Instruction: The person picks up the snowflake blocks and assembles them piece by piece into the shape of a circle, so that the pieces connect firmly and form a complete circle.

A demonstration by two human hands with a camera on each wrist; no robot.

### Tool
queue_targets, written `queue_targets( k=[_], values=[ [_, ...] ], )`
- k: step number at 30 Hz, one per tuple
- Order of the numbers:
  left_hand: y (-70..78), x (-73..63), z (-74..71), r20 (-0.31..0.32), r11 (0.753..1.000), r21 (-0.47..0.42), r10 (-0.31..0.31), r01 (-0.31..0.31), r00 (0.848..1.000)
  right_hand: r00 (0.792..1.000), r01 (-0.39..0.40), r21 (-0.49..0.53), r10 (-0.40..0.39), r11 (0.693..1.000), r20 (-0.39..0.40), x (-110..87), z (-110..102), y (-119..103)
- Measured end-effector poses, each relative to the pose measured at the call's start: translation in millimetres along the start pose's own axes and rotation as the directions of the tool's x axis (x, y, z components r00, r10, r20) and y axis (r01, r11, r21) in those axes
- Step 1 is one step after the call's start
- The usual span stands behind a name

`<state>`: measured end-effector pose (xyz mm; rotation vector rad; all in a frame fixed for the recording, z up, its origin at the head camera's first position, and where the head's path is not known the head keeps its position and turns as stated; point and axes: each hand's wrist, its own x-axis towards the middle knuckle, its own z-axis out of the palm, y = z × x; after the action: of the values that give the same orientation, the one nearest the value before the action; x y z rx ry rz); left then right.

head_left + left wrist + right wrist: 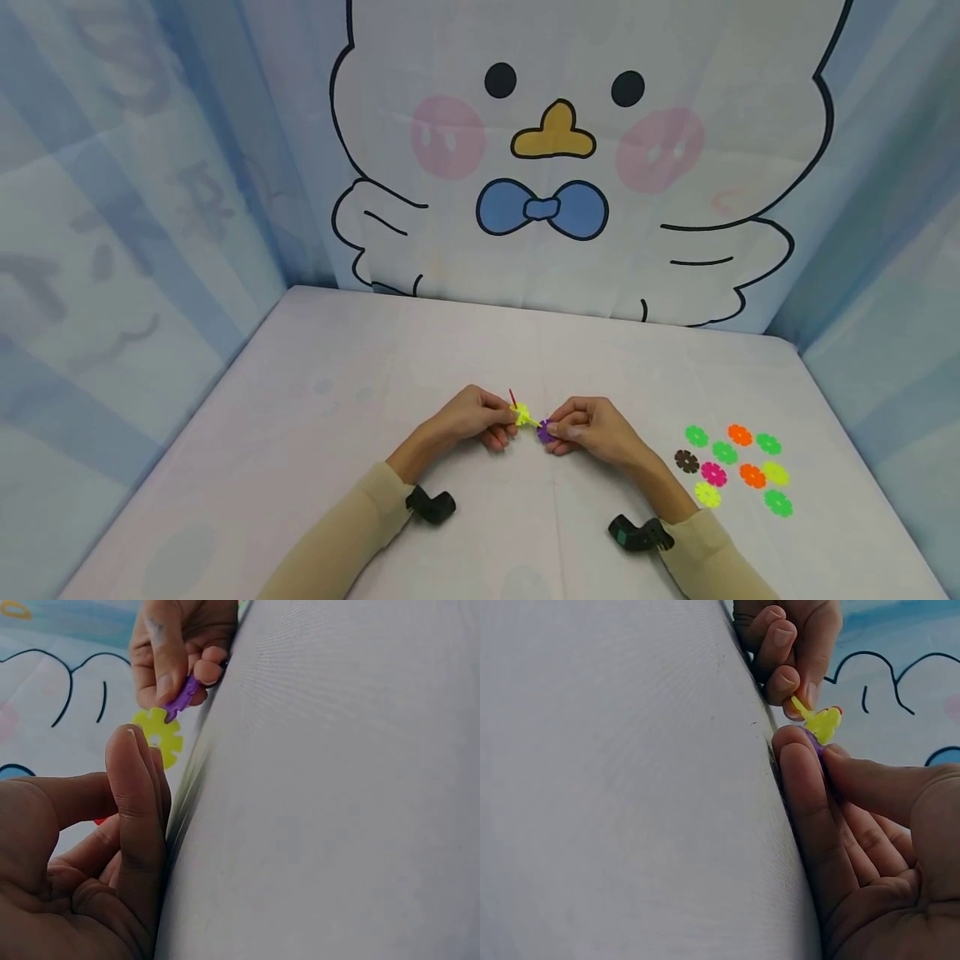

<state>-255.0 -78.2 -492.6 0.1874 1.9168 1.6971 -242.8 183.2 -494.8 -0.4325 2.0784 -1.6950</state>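
Over the middle of the table, my left hand [480,417] pinches a small cluster of notched plastic discs between thumb and fingers. Yellow notched discs [522,414] show in it, with a thin red disc [513,398] seen edge-on behind them. Facing it, my right hand [596,429] pinches a purple notched disc [545,432]. In the left wrist view the purple disc [182,699] meets the rim of a yellow disc [169,739]; whether their slots are locked together I cannot tell. Fingertips cover much of the purple disc [815,741] in the right wrist view.
To the right of my right forearm, several loose notched discs lie flat, among them a green disc [724,452], an orange disc [752,476], a pink disc [713,474] and a dark brown disc [686,461]. A printed cloth backdrop [555,267] rises behind the white table [337,358].
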Motion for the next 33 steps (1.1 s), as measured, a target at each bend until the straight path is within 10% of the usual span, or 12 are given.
queue_targets(
  k=[33],
  values=[
    [-0.1, 2.9, 5.7, 0.036, 0.998, -0.05, 0.029, -0.027, 0.999, 0.999, 0.004, -0.058, -0.007, 0.998, -0.051, -3.5, 1, -10]
  ],
)
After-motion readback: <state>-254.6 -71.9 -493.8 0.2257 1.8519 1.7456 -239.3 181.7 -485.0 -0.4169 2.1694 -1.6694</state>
